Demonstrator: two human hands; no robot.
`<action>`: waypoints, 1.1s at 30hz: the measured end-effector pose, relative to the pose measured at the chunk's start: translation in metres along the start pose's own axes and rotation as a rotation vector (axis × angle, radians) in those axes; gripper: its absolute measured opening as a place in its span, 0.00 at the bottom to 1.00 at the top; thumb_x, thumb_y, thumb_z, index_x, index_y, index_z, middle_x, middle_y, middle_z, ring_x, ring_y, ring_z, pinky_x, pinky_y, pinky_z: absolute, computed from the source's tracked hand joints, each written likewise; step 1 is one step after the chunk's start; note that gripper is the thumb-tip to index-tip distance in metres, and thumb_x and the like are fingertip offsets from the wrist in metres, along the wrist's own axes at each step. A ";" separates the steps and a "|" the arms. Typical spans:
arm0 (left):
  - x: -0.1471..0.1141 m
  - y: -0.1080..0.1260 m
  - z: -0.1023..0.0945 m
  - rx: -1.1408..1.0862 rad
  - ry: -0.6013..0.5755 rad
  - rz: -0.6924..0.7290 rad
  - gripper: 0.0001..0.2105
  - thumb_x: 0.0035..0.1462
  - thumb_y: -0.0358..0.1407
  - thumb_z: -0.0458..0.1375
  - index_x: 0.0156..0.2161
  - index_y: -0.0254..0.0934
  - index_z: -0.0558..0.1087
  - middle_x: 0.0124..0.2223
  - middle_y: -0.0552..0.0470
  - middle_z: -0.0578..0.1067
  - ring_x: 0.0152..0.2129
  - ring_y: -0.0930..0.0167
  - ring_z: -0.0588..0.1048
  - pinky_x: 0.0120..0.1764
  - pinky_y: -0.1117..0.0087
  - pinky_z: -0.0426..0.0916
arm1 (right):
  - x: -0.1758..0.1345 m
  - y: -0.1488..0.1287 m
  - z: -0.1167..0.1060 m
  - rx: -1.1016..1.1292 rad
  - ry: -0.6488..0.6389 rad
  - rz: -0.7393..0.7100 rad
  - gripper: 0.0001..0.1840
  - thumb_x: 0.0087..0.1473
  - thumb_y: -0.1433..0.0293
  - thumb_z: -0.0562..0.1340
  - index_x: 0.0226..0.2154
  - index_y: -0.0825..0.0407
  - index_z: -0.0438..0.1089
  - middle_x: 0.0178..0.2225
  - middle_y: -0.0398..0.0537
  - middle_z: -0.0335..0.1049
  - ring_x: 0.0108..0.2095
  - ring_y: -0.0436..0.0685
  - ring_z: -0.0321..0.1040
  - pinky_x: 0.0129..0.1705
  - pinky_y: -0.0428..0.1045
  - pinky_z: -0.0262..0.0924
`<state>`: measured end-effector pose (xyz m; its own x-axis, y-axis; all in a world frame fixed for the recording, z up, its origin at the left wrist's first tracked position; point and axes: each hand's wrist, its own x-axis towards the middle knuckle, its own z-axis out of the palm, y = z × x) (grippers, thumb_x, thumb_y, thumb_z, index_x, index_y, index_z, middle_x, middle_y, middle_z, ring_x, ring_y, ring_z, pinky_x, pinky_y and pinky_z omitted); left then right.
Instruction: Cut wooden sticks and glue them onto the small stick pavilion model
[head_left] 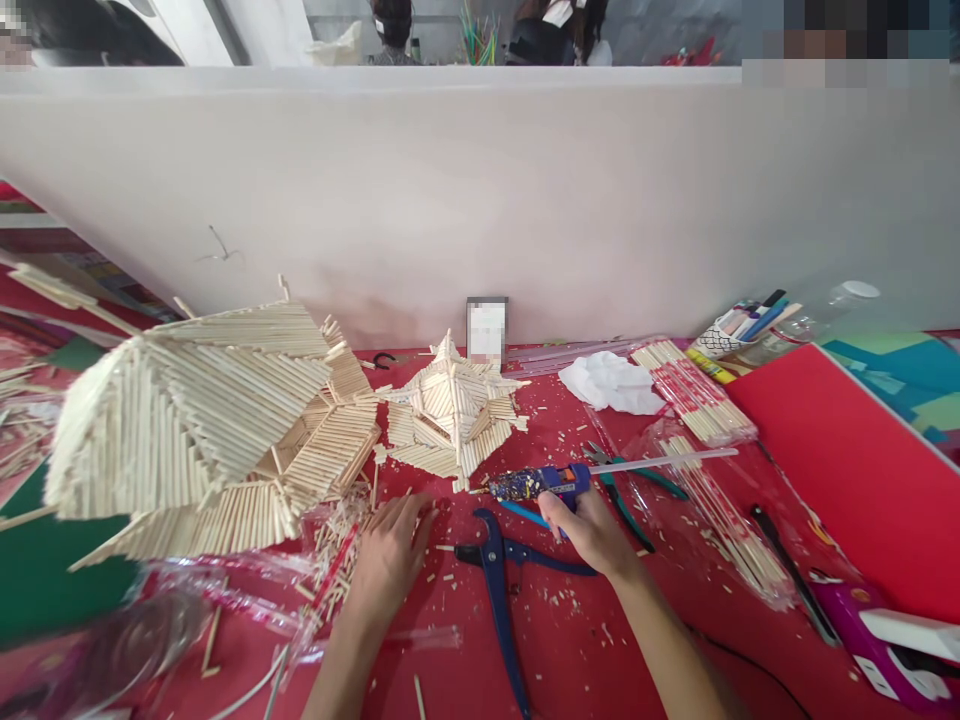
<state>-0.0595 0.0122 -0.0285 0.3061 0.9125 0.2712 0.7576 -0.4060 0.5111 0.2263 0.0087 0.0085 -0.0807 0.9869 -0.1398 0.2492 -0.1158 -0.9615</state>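
My right hand (pixel 589 525) is wrapped round the handle of a blue hot glue gun (pixel 574 485). A long clear glue stick (pixel 667 459) runs out of its back. The nozzle points left, close to the front corner of a small stick-built roof model (pixel 454 410). My left hand (pixel 394 545) rests palm down beside a heap of short cut sticks (pixel 341 545), fingers reaching forward and partly apart, nothing visible in them. A larger stick-built roof model (pixel 202 400) stands at the left. Between my forearms lies a dark blue cutter (pixel 495 560), its handles spread.
Green-handled pliers (pixel 626 490), packs of wooden chopsticks (pixel 694 390), crumpled white tissue (pixel 611 382) and a red board (pixel 862 470) lie to the right. A pen cup (pixel 727 330) stands behind them. A white partition (pixel 480 200) closes off the back. Stick scraps litter the red table.
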 end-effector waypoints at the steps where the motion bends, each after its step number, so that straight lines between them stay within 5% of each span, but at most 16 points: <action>1: 0.000 0.000 0.000 0.002 0.007 0.007 0.08 0.70 0.35 0.51 0.46 0.40 0.74 0.41 0.46 0.82 0.37 0.63 0.82 0.39 0.65 0.74 | 0.000 0.001 0.000 0.003 -0.003 0.007 0.30 0.59 0.42 0.58 0.20 0.48 0.61 0.17 0.40 0.58 0.20 0.52 0.58 0.25 0.48 0.55; 8: 0.001 0.001 -0.002 0.017 0.005 0.025 0.09 0.70 0.34 0.50 0.46 0.40 0.73 0.41 0.46 0.83 0.37 0.63 0.82 0.40 0.65 0.75 | 0.000 0.004 -0.001 0.010 0.014 0.024 0.29 0.59 0.43 0.59 0.21 0.48 0.62 0.18 0.40 0.60 0.20 0.52 0.59 0.25 0.48 0.55; 16: 0.001 -0.001 -0.001 -0.016 0.013 0.002 0.09 0.70 0.35 0.50 0.45 0.40 0.73 0.40 0.47 0.82 0.37 0.64 0.82 0.40 0.65 0.75 | -0.001 0.013 -0.010 0.119 -0.142 0.019 0.30 0.58 0.40 0.59 0.27 0.50 0.70 0.20 0.41 0.63 0.21 0.52 0.61 0.26 0.49 0.59; 20: 0.002 0.000 -0.002 -0.029 0.016 -0.006 0.09 0.70 0.36 0.51 0.44 0.40 0.74 0.40 0.47 0.82 0.36 0.63 0.82 0.39 0.64 0.75 | -0.005 0.015 -0.020 0.204 -0.205 0.009 0.25 0.52 0.47 0.68 0.38 0.51 0.73 0.24 0.42 0.68 0.23 0.52 0.63 0.27 0.49 0.61; 23: 0.002 0.001 -0.003 -0.024 0.006 -0.026 0.09 0.71 0.37 0.51 0.44 0.40 0.74 0.41 0.46 0.82 0.36 0.63 0.82 0.40 0.64 0.75 | -0.008 0.009 -0.029 0.170 -0.223 0.081 0.21 0.50 0.52 0.70 0.38 0.50 0.70 0.23 0.41 0.68 0.21 0.52 0.63 0.25 0.48 0.61; 27: 0.002 0.003 -0.005 -0.038 -0.006 -0.040 0.10 0.71 0.39 0.51 0.45 0.40 0.74 0.42 0.46 0.82 0.38 0.62 0.82 0.41 0.62 0.75 | -0.007 0.000 -0.041 -0.093 -0.203 0.081 0.17 0.54 0.52 0.66 0.32 0.48 0.70 0.24 0.43 0.72 0.24 0.56 0.68 0.30 0.50 0.64; 33: 0.005 0.008 -0.008 -0.183 -0.018 -0.062 0.10 0.69 0.39 0.53 0.44 0.40 0.76 0.42 0.45 0.83 0.38 0.62 0.82 0.41 0.62 0.76 | -0.003 0.005 -0.045 -0.730 0.038 0.019 0.11 0.59 0.59 0.64 0.32 0.48 0.72 0.33 0.54 0.80 0.36 0.65 0.76 0.36 0.51 0.62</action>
<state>-0.0566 0.0129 -0.0165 0.2731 0.9363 0.2208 0.6582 -0.3493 0.6669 0.2712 0.0100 0.0146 -0.0399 0.9901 -0.1342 0.8309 -0.0417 -0.5548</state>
